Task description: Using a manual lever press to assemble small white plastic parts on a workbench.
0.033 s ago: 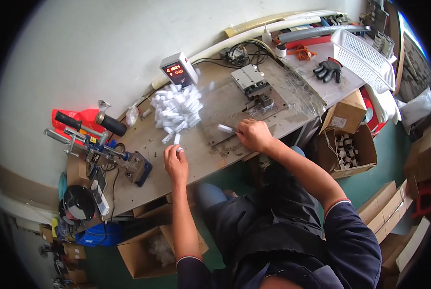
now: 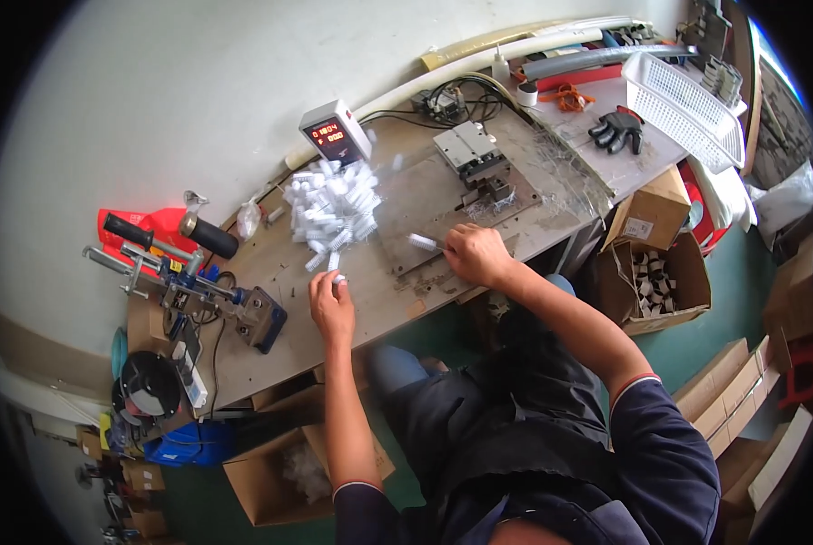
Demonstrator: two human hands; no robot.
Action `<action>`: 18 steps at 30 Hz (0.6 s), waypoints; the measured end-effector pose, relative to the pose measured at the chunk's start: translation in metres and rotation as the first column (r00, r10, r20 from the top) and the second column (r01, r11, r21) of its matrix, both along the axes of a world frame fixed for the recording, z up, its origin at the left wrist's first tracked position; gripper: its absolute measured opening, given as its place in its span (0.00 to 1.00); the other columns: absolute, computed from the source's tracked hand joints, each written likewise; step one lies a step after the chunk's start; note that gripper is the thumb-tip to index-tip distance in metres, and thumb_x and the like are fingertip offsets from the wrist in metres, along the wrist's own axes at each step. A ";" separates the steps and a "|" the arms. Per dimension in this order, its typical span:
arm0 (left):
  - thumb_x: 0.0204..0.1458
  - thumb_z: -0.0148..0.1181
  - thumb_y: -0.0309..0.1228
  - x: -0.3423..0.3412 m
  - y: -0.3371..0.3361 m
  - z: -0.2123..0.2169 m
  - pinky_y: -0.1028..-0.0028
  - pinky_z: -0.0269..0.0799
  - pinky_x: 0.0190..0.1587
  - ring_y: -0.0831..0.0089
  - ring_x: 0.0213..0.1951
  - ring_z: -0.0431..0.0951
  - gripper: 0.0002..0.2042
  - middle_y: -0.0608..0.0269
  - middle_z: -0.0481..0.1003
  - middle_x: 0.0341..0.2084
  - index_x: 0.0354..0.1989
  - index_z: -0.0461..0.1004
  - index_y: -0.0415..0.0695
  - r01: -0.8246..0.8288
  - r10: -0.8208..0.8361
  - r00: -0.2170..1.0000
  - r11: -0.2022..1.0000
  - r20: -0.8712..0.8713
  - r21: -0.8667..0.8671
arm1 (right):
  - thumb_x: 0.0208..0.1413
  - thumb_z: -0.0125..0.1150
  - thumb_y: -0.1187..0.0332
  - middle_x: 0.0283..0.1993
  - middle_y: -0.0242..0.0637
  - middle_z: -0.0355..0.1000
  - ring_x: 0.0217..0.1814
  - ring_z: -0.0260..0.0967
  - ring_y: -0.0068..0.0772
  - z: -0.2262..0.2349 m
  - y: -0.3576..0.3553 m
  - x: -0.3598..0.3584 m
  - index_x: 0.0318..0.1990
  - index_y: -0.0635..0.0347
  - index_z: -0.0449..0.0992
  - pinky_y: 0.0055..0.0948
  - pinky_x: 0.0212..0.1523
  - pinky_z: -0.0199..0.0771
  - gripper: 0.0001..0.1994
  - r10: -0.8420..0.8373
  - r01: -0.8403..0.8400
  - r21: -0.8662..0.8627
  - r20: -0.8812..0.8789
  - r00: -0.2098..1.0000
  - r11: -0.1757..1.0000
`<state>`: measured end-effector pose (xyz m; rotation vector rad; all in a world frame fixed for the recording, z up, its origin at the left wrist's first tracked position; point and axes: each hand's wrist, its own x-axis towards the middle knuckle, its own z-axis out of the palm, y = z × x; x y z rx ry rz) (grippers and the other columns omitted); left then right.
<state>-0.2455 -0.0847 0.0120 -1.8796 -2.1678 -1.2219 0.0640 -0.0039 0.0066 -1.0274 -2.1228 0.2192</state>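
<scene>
My right hand is closed on the thin stem of a small white-bristled brush, whose bristle end points left over the table's front part. In my left hand, fingertips pinch a small white cylindrical piece, mostly hidden by the fingers. Just beyond that hand lies a heaped pile of white brush pieces, translucent and bristly, with a few loose ones at its near edge. Past my right hand, a small metal fixture with a clamp-like front stands on a flat metal plate.
A counter box with a red lit display stands behind the pile. At left is a lever hand press. A black glove and a white plastic basket lie at far right. Cardboard boxes stand beside the table.
</scene>
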 end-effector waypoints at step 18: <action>0.56 0.63 0.23 0.154 0.085 0.020 0.66 0.78 0.47 0.60 0.50 0.78 0.11 0.57 0.77 0.48 0.47 0.80 0.42 0.264 -0.301 0.942 0.936 0.146 0.232 | 0.44 0.64 0.64 0.26 0.50 0.77 0.33 0.77 0.57 0.004 0.012 0.068 0.25 0.60 0.76 0.49 0.38 0.76 0.09 -0.518 0.436 -0.354 -0.182 0.836 0.827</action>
